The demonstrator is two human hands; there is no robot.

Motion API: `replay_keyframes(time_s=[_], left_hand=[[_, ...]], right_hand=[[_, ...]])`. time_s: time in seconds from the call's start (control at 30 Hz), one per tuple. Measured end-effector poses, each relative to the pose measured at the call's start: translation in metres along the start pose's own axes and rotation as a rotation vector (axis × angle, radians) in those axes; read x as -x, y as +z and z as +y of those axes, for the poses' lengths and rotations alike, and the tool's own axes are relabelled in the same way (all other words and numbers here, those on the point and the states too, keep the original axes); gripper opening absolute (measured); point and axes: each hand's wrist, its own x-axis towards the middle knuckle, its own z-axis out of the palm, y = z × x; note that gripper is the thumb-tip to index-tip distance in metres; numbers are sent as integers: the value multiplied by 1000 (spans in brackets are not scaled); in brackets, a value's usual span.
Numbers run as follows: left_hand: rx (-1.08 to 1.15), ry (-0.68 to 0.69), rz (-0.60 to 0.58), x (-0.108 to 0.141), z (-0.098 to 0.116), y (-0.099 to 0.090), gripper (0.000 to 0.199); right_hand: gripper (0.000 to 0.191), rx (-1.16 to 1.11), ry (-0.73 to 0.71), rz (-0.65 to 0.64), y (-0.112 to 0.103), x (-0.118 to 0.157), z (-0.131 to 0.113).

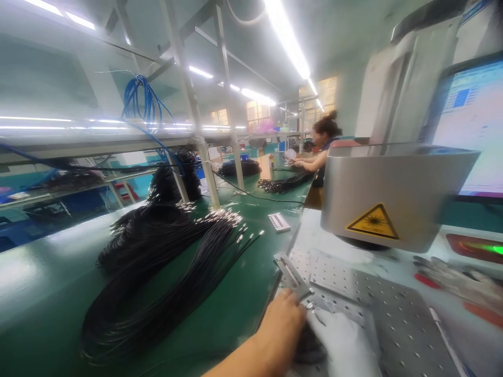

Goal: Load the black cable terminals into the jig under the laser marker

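My left hand (282, 320), bare, is closed with its curled fingers against the near end of a slotted metal fixture (293, 276). That fixture lies at a slant over the left edge of a perforated metal plate (393, 309). Close beside it, my right hand (340, 337) in a white glove pinches a small silvery cable connector (310, 305). Dark cable shows blurred below and between the hands. Most of my right fingers are hidden by the glove's blur. Above the plate hangs a grey laser head (393, 193) with a yellow warning triangle.
Bundles of black cables (168, 262) with metal ends spread over the green table (220, 319) at left. A small pale metal block (279, 222) lies farther back. Gloves (459, 283) and a monitor (471, 125) are at right. A co-worker (324, 152) sits beyond; shelf posts (206, 173) rise from the table.
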Motion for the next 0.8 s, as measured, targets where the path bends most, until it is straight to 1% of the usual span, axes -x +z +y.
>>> replay_keyframes(time_s=[0.07,0.13,0.23,0.3,0.37,0.43,0.53,0.67,0.73,0.8], left_hand=[[92,-11,18,0,-3,-1,18],[93,18,26,1,-5,0,17],[-38,87,52,0,-6,6,19],[-141,155,87,-2,-5,11,22],[-205,216,96,-4,-4,13,23],[-232,276,62,-6,-5,11,16],[-244,325,-5,-7,-7,4,6],[-175,270,7,-3,-10,-3,8],[-170,290,20,-3,-10,-3,7],[-180,345,17,-3,-10,-3,6]], right_hand=[[37,65,-51,22,-11,1,-3],[44,126,-53,34,-23,1,-7],[48,157,-28,9,-36,1,-11],[45,178,-13,-15,-40,1,-13],[40,177,-4,-32,-41,1,-14],[38,148,-2,-39,-40,1,-14],[42,119,-5,-34,-40,0,-16],[50,59,-27,-21,-47,-1,-13],[57,-46,-2,35,-52,4,-6],[66,-146,94,136,-55,17,6]])
